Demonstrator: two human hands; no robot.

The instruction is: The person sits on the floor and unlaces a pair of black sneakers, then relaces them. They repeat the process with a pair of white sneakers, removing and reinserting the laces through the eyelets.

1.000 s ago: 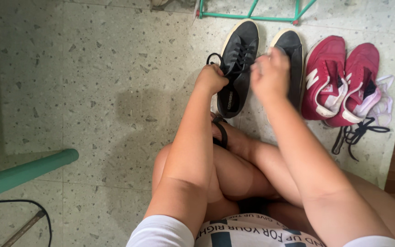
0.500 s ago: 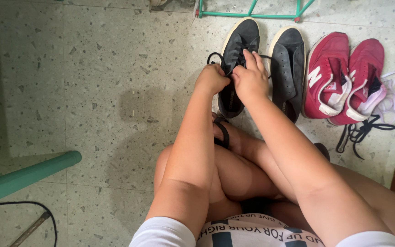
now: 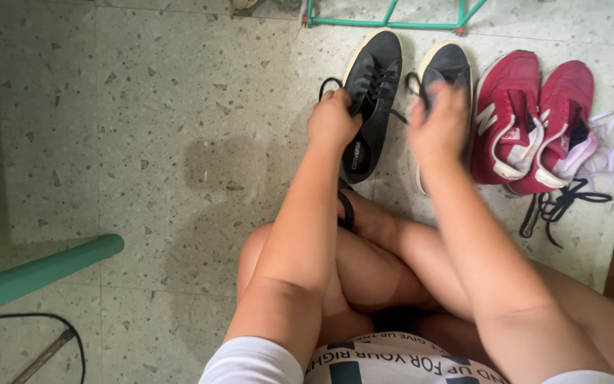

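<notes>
Left hand (image 3: 332, 121) pinching a black lace (image 3: 330, 85) of the left dark sneaker (image 3: 372, 78) on the speckled floor (image 3: 143, 107), right hand (image 3: 438, 128) (blurred) gripping another lace end, beside red sneakers (image 3: 534, 121).

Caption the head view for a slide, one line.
Seated on a speckled floor, both hands pull the lace of a black sneaker: left hand, right hand; red sneakers alongside.

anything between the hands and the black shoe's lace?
Nothing visible. The left hand already grips the black lace beside the left black sneaker. The right hand, blurred, pulls the other lace end above the right black sneaker.
</notes>
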